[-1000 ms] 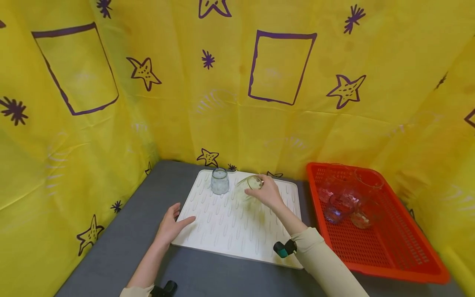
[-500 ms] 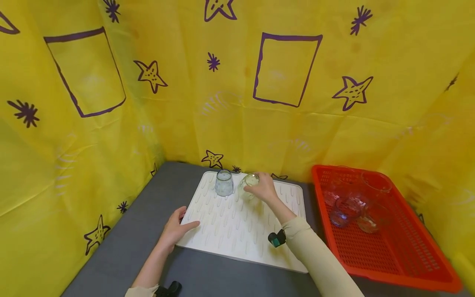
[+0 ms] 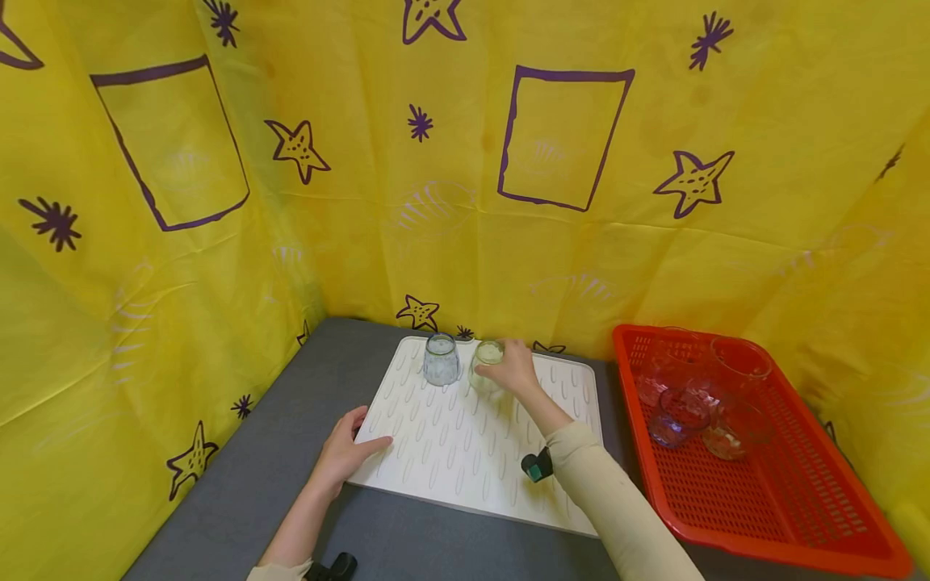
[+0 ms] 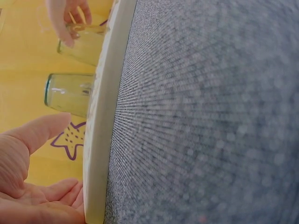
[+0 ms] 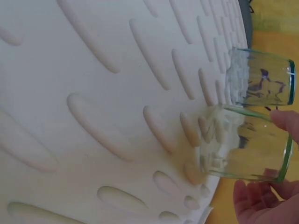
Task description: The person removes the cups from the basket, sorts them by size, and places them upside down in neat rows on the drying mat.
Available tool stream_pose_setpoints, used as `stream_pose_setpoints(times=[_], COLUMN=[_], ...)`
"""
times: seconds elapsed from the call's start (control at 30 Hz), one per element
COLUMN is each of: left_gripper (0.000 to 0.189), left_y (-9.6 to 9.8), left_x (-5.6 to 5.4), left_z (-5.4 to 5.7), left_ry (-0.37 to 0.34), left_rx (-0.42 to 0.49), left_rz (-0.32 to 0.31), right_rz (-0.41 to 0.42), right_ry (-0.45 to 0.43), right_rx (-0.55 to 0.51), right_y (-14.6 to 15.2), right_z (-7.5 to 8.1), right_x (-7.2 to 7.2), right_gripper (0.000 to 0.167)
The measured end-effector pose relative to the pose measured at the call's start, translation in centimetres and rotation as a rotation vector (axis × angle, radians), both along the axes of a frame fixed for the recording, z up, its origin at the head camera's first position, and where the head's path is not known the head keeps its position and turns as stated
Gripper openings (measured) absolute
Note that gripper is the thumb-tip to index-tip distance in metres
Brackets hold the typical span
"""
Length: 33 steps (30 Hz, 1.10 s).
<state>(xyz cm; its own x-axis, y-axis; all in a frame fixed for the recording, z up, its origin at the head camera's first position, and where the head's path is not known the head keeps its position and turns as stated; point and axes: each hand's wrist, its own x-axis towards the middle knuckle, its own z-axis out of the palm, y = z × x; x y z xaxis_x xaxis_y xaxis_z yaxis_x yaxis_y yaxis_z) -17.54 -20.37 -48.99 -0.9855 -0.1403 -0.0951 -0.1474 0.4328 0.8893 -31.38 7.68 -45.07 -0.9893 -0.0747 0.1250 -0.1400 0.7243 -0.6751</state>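
Note:
My right hand (image 3: 514, 368) holds a clear, green-tinted drinking glass (image 5: 247, 144) near its top, thumb on one side and fingers on the other. This glass stands on the white ridged mat (image 3: 458, 444), toward its back edge. Just left of it in the head view is a blue-tinted drinking glass (image 3: 441, 363), standing narrower end up. My left hand (image 3: 347, 445) lies at the mat's left edge, its thumb (image 4: 46, 128) apart from the fingers and nothing in its grasp.
A red plastic basket (image 3: 763, 516) stands right of the mat, with several clear and tinted glasses (image 3: 679, 415) in its back half. Dark grey cloth (image 3: 407, 532) covers the table. Yellow patterned curtains (image 3: 450, 258) close off the back and sides.
The green-tinted glass has gone from tilted to upright on the mat, with my right hand still round it. My left hand keeps its place at the mat's edge; the head view has shifted slightly.

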Motion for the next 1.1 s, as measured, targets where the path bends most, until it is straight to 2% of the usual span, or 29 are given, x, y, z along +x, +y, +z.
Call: stream_pose_setpoints(times=[0.23, 0.4, 0.6, 0.83, 1.1], left_gripper=[0.079, 0.081, 0.081, 0.082, 0.083], left_y=[0.0, 0.2, 0.2, 0.2, 0.2], left_x=[-0.1, -0.1, -0.1, -0.1, 0.0], left_z=[-0.2, -0.2, 0.0, 0.2, 0.4], left_ry=[-0.002, -0.006, -0.012, -0.037, -0.049], left_rx=[-0.011, -0.012, -0.014, -0.024, -0.013], left_rz=[-0.005, -0.015, -0.014, -0.023, -0.032], right_rz=[0.011, 0.025, 0.079, 0.113, 0.011], right_ry=[-0.015, -0.035, -0.038, -0.032, -0.131], right_rx=[-0.023, -0.041, -0.035, -0.069, -0.162], right_y=[0.4, 1.0, 2.2, 5.2, 9.3], right_z=[-0.2, 0.0, 2.2, 4.3, 6.2], right_x=[0.2, 0.8, 2.3, 4.4, 7.7], right_gripper=[0.075, 0.078, 0.076, 0.072, 0.07])
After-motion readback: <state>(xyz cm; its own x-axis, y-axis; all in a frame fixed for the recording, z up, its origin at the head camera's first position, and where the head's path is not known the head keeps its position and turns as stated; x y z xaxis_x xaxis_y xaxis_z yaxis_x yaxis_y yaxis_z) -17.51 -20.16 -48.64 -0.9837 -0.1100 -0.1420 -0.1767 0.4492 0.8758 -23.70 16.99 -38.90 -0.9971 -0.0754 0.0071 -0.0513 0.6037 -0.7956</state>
